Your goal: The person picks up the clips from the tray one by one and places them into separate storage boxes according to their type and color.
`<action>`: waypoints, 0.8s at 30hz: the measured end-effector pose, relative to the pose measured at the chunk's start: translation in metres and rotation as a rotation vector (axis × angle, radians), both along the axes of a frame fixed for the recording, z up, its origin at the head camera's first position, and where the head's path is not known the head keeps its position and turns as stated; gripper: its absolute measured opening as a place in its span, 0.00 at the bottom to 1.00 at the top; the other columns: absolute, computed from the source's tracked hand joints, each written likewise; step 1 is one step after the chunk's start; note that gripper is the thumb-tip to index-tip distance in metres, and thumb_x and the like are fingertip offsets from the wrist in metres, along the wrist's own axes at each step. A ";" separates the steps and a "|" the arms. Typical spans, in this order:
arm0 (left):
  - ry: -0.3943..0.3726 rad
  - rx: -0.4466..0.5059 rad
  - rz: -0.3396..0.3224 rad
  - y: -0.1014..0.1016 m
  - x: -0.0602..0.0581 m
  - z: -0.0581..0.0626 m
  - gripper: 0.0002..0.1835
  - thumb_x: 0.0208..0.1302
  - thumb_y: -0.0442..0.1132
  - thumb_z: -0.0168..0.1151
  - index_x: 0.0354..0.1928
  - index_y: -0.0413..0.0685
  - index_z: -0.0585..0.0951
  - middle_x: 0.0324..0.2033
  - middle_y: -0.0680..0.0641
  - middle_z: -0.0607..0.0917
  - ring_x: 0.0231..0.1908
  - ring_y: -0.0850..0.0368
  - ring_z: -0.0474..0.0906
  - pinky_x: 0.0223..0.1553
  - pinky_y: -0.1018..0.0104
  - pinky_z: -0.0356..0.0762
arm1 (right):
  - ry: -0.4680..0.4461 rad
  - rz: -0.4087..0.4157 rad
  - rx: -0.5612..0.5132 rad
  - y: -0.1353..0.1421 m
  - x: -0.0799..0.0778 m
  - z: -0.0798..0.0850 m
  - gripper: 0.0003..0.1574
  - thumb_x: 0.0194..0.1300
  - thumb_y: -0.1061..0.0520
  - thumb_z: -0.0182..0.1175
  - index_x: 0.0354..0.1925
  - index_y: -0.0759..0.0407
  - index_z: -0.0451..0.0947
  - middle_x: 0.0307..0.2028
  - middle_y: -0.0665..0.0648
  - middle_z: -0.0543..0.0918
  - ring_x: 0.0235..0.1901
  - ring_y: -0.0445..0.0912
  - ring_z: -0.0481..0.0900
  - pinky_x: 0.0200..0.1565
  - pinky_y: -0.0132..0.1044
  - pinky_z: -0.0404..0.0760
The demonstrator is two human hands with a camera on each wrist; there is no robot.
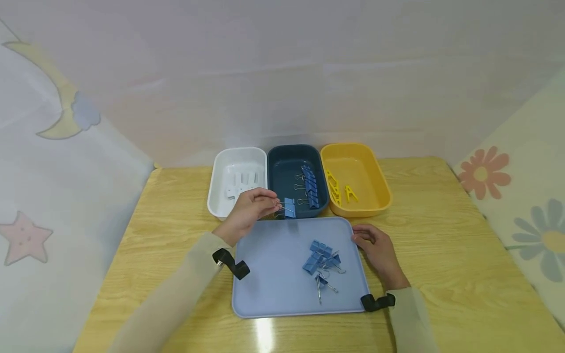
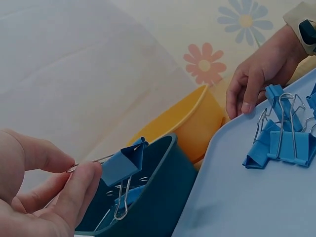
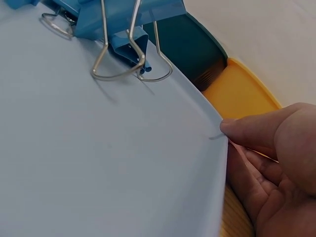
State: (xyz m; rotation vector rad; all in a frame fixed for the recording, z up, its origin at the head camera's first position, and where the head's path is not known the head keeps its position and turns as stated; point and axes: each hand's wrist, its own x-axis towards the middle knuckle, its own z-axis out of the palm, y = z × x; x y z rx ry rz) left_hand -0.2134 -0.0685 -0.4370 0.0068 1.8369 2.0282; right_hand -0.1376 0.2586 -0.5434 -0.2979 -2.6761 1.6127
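Observation:
In the head view my left hand [image 1: 251, 211] pinches a blue binder clip [image 1: 289, 208] by a wire handle, over the near edge of the dark teal bin [image 1: 282, 153]. The left wrist view shows this clip's blue body [image 2: 122, 165] tilted, its other wire handle dangling down. More blue binder clips [image 1: 311, 189] lie lined up inside that bin. My right hand [image 1: 377, 250] holds the right rim of a pale blue tray [image 1: 273, 289], thumb [image 3: 242, 129] on the edge and fingers beneath it. Several blue binder clips [image 1: 315, 262] lie piled on the tray's right half.
Left of the teal bin stands a white bin [image 1: 216, 176] with small white pieces. To the right, a yellow bin [image 1: 375, 186] contains yellow clothespins [image 1: 350, 193]. All stand on a wooden table [image 1: 450, 255], against a pale fabric backdrop.

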 end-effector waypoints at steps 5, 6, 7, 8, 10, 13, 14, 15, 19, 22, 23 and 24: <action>0.014 -0.014 0.007 0.001 -0.006 -0.001 0.13 0.66 0.29 0.57 0.52 0.35 0.75 0.45 0.40 0.83 0.43 0.57 0.84 0.52 0.67 0.82 | -0.012 -0.002 0.000 -0.002 0.003 -0.001 0.18 0.67 0.55 0.60 0.54 0.57 0.78 0.49 0.60 0.84 0.40 0.32 0.78 0.42 0.21 0.78; 0.022 -0.019 0.008 0.001 -0.007 -0.001 0.13 0.66 0.29 0.57 0.52 0.35 0.75 0.45 0.39 0.82 0.43 0.57 0.84 0.51 0.68 0.82 | -0.012 0.000 0.002 -0.003 0.003 -0.002 0.18 0.67 0.55 0.60 0.54 0.57 0.78 0.49 0.60 0.84 0.40 0.32 0.78 0.42 0.21 0.78; 0.028 -0.022 0.009 0.001 -0.008 -0.002 0.13 0.66 0.29 0.57 0.52 0.35 0.75 0.46 0.38 0.82 0.43 0.58 0.84 0.51 0.68 0.82 | -0.012 0.002 0.006 -0.003 0.003 -0.003 0.17 0.67 0.55 0.60 0.54 0.56 0.78 0.48 0.59 0.84 0.40 0.33 0.79 0.42 0.21 0.77; 0.032 -0.024 0.009 0.001 -0.010 -0.003 0.13 0.66 0.29 0.57 0.52 0.35 0.75 0.46 0.38 0.82 0.43 0.57 0.84 0.51 0.68 0.82 | -0.009 0.004 0.013 -0.004 0.004 -0.004 0.17 0.67 0.55 0.60 0.54 0.56 0.78 0.48 0.59 0.84 0.40 0.33 0.79 0.43 0.21 0.77; 0.037 -0.022 0.008 0.003 -0.012 -0.004 0.13 0.66 0.29 0.57 0.52 0.35 0.75 0.46 0.38 0.82 0.42 0.58 0.84 0.51 0.69 0.82 | -0.006 0.007 0.025 -0.004 0.005 -0.004 0.17 0.67 0.55 0.60 0.54 0.55 0.78 0.49 0.58 0.84 0.41 0.32 0.79 0.43 0.20 0.77; 0.031 -0.028 0.009 0.006 -0.016 -0.005 0.12 0.66 0.29 0.57 0.51 0.35 0.75 0.45 0.39 0.83 0.42 0.58 0.84 0.51 0.68 0.82 | -0.004 0.003 0.032 -0.004 0.006 -0.005 0.17 0.67 0.55 0.60 0.53 0.55 0.78 0.48 0.58 0.84 0.41 0.31 0.79 0.43 0.19 0.77; 0.031 -0.033 0.012 0.007 -0.017 -0.005 0.12 0.66 0.29 0.57 0.51 0.35 0.76 0.45 0.39 0.83 0.42 0.58 0.84 0.51 0.68 0.82 | 0.000 0.008 0.033 -0.004 0.006 -0.005 0.17 0.67 0.55 0.60 0.54 0.56 0.78 0.49 0.58 0.84 0.41 0.31 0.79 0.43 0.19 0.77; 0.030 -0.037 0.017 0.008 -0.017 -0.005 0.11 0.66 0.28 0.57 0.50 0.35 0.76 0.45 0.40 0.83 0.42 0.58 0.84 0.51 0.68 0.82 | 0.004 0.010 0.027 -0.004 0.006 -0.005 0.17 0.67 0.55 0.60 0.54 0.56 0.78 0.49 0.59 0.84 0.41 0.32 0.79 0.43 0.20 0.77; 0.043 -0.040 0.030 0.011 -0.020 -0.006 0.11 0.66 0.27 0.57 0.49 0.35 0.76 0.44 0.39 0.83 0.42 0.56 0.85 0.52 0.66 0.82 | 0.021 0.016 0.011 -0.006 0.006 -0.006 0.17 0.67 0.55 0.61 0.53 0.58 0.78 0.49 0.60 0.84 0.42 0.34 0.80 0.43 0.20 0.77; 0.045 -0.039 0.036 0.013 -0.022 -0.007 0.11 0.66 0.27 0.57 0.49 0.34 0.76 0.43 0.39 0.83 0.43 0.54 0.85 0.53 0.65 0.82 | 0.024 0.015 0.022 -0.008 0.006 -0.006 0.17 0.67 0.56 0.61 0.53 0.57 0.78 0.50 0.59 0.84 0.43 0.36 0.80 0.43 0.20 0.77; 0.047 -0.043 0.038 0.013 -0.022 -0.007 0.11 0.65 0.27 0.57 0.49 0.34 0.76 0.43 0.39 0.83 0.43 0.54 0.85 0.52 0.65 0.82 | 0.022 0.016 0.029 -0.008 0.006 -0.006 0.17 0.67 0.55 0.61 0.53 0.57 0.78 0.49 0.59 0.84 0.43 0.37 0.80 0.43 0.20 0.77; 0.049 -0.047 0.040 0.014 -0.023 -0.007 0.12 0.65 0.27 0.57 0.50 0.33 0.76 0.42 0.40 0.83 0.43 0.55 0.85 0.52 0.66 0.82 | 0.020 0.018 0.033 -0.009 0.006 -0.006 0.17 0.67 0.55 0.61 0.53 0.57 0.78 0.49 0.59 0.84 0.43 0.38 0.80 0.43 0.20 0.77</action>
